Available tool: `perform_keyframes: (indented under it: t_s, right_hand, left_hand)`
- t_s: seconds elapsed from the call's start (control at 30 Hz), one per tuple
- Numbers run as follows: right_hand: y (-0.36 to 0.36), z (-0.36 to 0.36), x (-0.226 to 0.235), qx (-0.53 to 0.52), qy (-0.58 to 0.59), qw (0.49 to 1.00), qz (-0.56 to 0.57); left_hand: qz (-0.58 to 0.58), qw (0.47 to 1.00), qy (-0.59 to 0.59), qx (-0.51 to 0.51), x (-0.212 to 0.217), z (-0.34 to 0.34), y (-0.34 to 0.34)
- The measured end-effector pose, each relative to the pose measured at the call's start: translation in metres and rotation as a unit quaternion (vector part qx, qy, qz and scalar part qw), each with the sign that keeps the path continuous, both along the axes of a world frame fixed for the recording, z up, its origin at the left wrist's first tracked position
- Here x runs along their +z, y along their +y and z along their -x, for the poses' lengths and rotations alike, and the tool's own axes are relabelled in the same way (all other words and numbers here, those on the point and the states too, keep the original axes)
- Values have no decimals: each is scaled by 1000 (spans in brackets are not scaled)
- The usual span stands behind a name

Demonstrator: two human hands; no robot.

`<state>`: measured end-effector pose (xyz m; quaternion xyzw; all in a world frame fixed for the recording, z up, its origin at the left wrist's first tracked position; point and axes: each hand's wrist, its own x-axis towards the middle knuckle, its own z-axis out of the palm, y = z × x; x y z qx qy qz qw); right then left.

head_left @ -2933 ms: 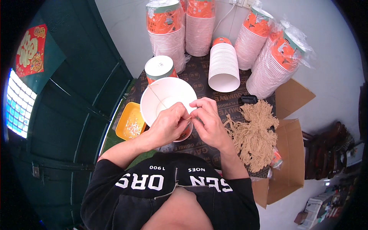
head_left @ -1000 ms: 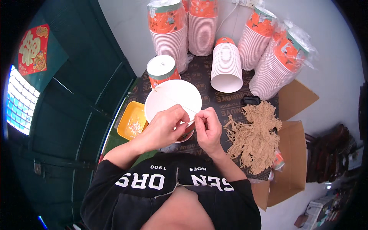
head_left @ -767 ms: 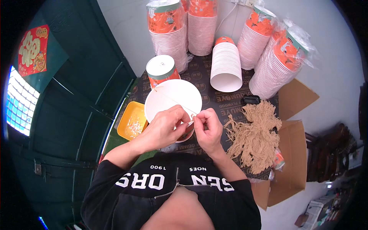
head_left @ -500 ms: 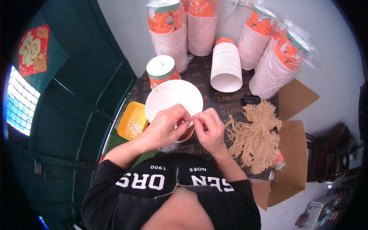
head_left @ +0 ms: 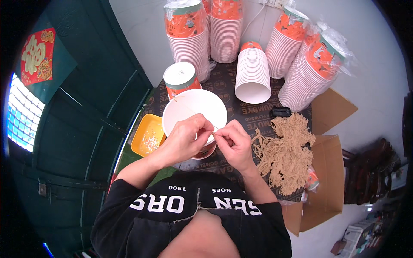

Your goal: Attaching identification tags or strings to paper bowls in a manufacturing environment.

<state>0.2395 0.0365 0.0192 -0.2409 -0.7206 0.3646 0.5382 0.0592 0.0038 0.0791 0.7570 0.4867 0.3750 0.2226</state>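
Observation:
A white-lined paper bucket (head_left: 206, 101) stands tilted in front of me, its wide mouth facing up. Over its near rim my left hand (head_left: 188, 135) and my right hand (head_left: 235, 144) meet, fingertips pinched together. Between them runs a thin tan cord (head_left: 215, 127), partly hidden by the fingers. Another bit of cord (head_left: 177, 98) shows at the bucket's far left inner wall. The cord's exact form in the pinch is too small to make out.
A yellow tray (head_left: 138, 136) with small bits lies left. Right are a heap of tan cords (head_left: 289, 155), a black object (head_left: 281, 112) and a cardboard box (head_left: 329, 180). Behind stand an upturned bucket (head_left: 179, 75), a lying bucket stack (head_left: 253, 73) and several wrapped stacks (head_left: 185, 51).
Both hands have shifted very slightly left and up, their fingertips still together on the cord. The bucket stays almost in place.

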Motion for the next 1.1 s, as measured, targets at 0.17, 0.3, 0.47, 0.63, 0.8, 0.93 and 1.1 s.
perform_keyframes:
  t_s: [0.17,0.3,0.47,0.63,0.8,0.93,1.1]
  right_hand:
    - [3,2,-15,36,72,996,50]
    - [-1,-1,-7,84,113,971,192]
    - [-2,-1,-8,89,132,962,223]
    - [-3,-1,-9,81,136,962,222]
    - [-3,0,-10,67,129,965,219]
    - [-3,-1,-9,58,117,967,218]
    - [-3,-1,-9,58,114,968,216]
  left_hand:
    - [-7,1000,18,6,0,-2,-1]
    - [53,998,19,22,3,-4,-3]
    - [-7,1000,12,-16,-1,-3,-4]
    - [-26,999,32,-32,0,-5,-5]
    - [-52,998,41,19,0,-11,-6]
    - [-93,994,59,3,-1,-9,-6]
    - [-119,987,107,-13,-2,-10,-5]
